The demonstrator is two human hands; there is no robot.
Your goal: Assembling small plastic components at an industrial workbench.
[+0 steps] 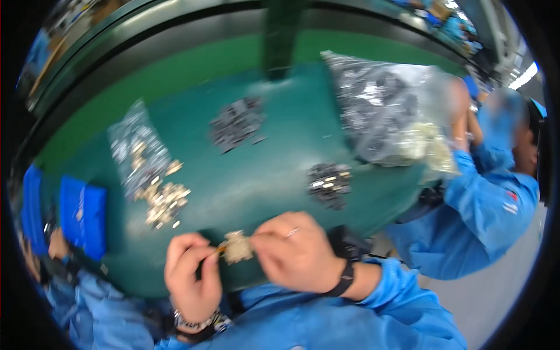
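Beige piece (238, 247) between hands, near edge of green table (262, 181); right hand (300, 254) pinching its right side, left hand (192, 271) closed on thin orange item (221, 249); piece likely light, stiff, possibly brittle; hold by edges

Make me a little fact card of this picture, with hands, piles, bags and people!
Left hand: pinches a thin orange thing at a beige piece; blurry
Right hand: holds the beige piece's right edge
Table: green
Piles: beige pile at left, grey pile farther back, dark pile at right
Bags: small bag by the beige pile, big bag at back right
People: co-worker at right, another's sleeve at lower left
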